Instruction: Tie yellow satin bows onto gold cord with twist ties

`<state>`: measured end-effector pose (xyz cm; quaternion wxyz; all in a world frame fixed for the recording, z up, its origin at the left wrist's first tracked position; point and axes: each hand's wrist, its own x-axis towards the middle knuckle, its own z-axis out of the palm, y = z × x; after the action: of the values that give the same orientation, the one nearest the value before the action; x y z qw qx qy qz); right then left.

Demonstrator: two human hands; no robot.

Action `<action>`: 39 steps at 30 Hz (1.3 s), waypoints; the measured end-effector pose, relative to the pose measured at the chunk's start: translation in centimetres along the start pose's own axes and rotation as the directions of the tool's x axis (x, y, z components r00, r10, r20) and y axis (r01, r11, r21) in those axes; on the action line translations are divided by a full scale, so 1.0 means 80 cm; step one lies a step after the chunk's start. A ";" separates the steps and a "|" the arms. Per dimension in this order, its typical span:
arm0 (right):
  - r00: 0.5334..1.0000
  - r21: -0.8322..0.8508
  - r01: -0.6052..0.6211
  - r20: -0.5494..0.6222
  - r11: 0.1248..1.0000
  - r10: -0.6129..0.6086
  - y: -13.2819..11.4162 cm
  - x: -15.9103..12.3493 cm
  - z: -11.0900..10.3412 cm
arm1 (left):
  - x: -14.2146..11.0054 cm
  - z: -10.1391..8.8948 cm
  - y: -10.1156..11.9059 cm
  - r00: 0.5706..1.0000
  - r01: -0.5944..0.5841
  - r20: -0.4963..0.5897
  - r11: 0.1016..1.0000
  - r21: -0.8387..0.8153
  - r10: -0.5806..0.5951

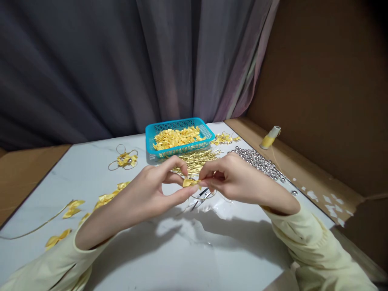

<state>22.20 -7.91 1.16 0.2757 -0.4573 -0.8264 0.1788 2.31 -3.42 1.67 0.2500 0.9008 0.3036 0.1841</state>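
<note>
My left hand [157, 188] pinches a small yellow ribbon bow [189, 182] between thumb and fingers, above the middle of the table. From the other side my right hand [228, 178] is closed at the bow's right end, its fingertips pressed together there. A thin cord [209, 198] curves down in a loop beneath the fingers. Under it lies a dark and silver metal tool [200, 196], partly covered, so its kind is unclear. Just behind the hands is a pile of gold twist ties [197, 161].
A blue basket [149, 139] holds yellow bows. Silver beads [260, 163] spread at right, near a thread spool [270, 137] and white scraps [329, 200]. Finished-looking bow clusters [125, 159] and loose bows [72, 209] lie left. Cardboard [321, 89] walls the right side; a curtain [121, 60] hangs behind.
</note>
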 end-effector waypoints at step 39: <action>0.998 0.019 -0.035 -0.046 0.999 0.036 -0.013 -0.002 -0.004 | -0.002 0.005 -0.003 0.960 -0.204 -0.183 0.977 0.059 0.211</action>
<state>21.80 -8.55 1.93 0.2957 -0.4735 -0.8097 0.1808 2.26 -3.49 1.14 0.1817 0.9110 0.2332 0.2876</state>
